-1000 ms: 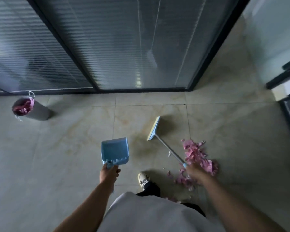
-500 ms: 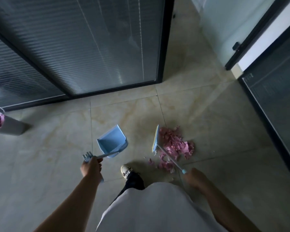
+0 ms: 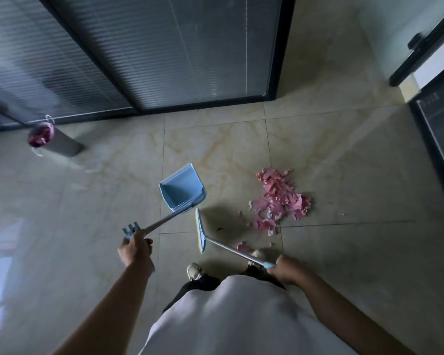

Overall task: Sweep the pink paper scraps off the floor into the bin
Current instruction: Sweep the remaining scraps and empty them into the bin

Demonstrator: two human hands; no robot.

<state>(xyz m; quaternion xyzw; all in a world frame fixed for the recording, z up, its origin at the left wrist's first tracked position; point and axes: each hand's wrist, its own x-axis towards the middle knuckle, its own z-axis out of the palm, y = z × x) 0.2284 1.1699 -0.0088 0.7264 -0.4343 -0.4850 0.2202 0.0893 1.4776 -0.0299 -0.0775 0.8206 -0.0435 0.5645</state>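
A heap of pink paper scraps (image 3: pixel 280 198) lies on the tiled floor right of centre, with a few stray pieces nearer my feet. My left hand (image 3: pixel 135 248) grips the long handle of a blue dustpan (image 3: pixel 181 188), whose empty pan hangs left of the heap. My right hand (image 3: pixel 286 269) grips the handle of a small blue broom (image 3: pixel 201 230); its head stands left of the scraps, apart from them. The grey bin (image 3: pixel 59 142) with pink scraps inside stands far left by the glass wall.
A dark-framed glass partition (image 3: pixel 164 60) runs along the back. Another dark glass panel (image 3: pixel 438 139) borders the right side. My shoe (image 3: pixel 194 270) is on the floor between my arms, just below the broom head.
The broom head has come away from the scraps and now sits to their left. The dustpan has shifted closer to the broom. The view has swung left, bringing the bin back into sight.
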